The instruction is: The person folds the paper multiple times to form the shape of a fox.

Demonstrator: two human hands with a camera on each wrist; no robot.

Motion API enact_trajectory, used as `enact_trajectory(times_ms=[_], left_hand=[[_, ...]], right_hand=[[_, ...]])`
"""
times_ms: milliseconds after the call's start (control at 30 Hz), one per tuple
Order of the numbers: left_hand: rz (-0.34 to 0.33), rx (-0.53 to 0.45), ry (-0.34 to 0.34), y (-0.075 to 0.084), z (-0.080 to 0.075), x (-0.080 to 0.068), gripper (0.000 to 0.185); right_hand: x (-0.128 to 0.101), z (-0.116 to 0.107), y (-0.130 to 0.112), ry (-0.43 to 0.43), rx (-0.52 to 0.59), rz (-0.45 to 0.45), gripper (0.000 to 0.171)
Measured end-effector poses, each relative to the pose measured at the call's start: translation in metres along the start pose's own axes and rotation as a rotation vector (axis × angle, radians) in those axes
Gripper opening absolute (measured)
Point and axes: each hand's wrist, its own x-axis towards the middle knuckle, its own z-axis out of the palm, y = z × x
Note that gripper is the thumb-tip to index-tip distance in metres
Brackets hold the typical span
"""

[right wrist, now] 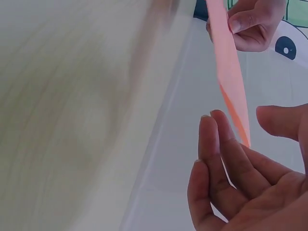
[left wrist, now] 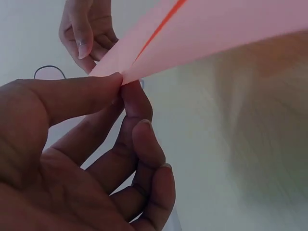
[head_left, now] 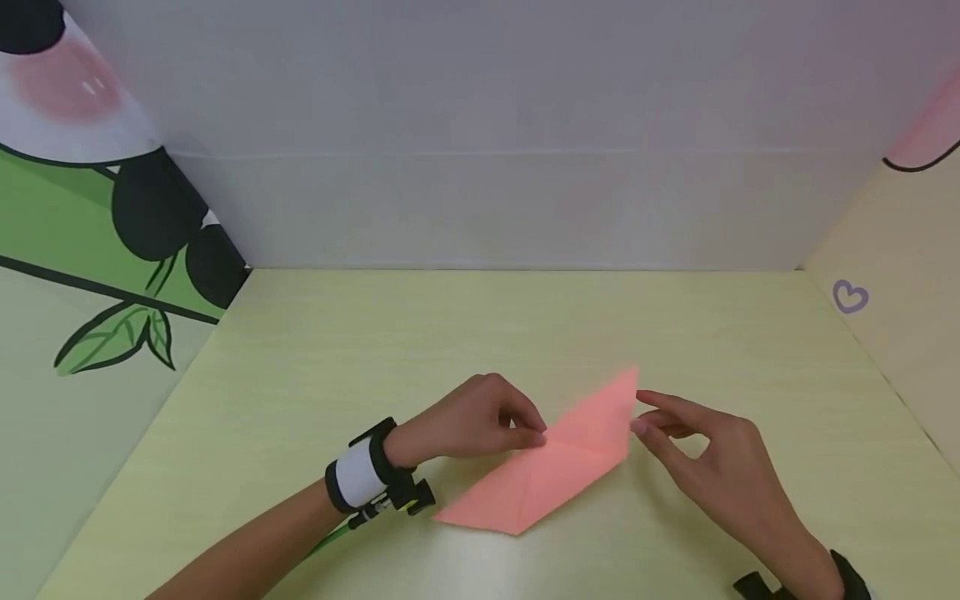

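Observation:
A folded sheet of pink paper (head_left: 573, 462) with crease lines is held up above the table, slanting up toward the right. My left hand (head_left: 480, 421) pinches its upper long edge near the middle, between thumb and index finger. In the left wrist view, a narrow orange-red gap shows between layers of the paper (left wrist: 216, 29). My right hand (head_left: 712, 454) is at the paper's right end. In the right wrist view, the thumb of that hand (right wrist: 245, 183) stands apart from the paper, while the pointed tip lies against or just behind the fingers; contact is unclear.
The pale yellow table (head_left: 375, 333) meets a grey back wall (head_left: 480, 208). A left side panel (head_left: 82, 450) carries a printed cartoon, and a right side panel (head_left: 907, 350) has a small purple heart. Each wrist wears a strapped camera; a green cable (head_left: 327, 540) runs from the left one.

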Motion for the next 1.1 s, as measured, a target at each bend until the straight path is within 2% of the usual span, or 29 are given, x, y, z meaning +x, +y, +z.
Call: enact_trajectory(times_ms=[100, 267, 500, 667, 900, 1100], left_hand=[[0.004, 0.048, -0.031, -0.004, 0.003, 0.010, 0.010], [-0.012, 0.079, -0.047, -0.009, 0.004, 0.016, 0.012], [-0.030, 0.112, -0.076, -0.013, 0.003, 0.024, 0.010], [-0.056, 0.127, -0.086, -0.016, 0.005, 0.031, 0.008], [-0.046, 0.190, -0.045, -0.023, 0.014, 0.036, 0.006], [-0.058, 0.325, 0.040, -0.022, 0.025, 0.036, 0.007]], right_hand=[[0.001, 0.003, 0.009, 0.023, -0.021, -0.034, 0.037], [0.004, 0.005, 0.019, 0.045, -0.049, -0.085, 0.042], [0.008, 0.007, 0.024, 0.020, -0.074, -0.082, 0.034], [0.009, 0.012, 0.028, -0.016, -0.124, -0.034, 0.028], [0.013, 0.019, 0.031, -0.121, -0.177, 0.067, 0.027], [0.022, 0.023, 0.034, -0.173, -0.241, 0.066, 0.017]])
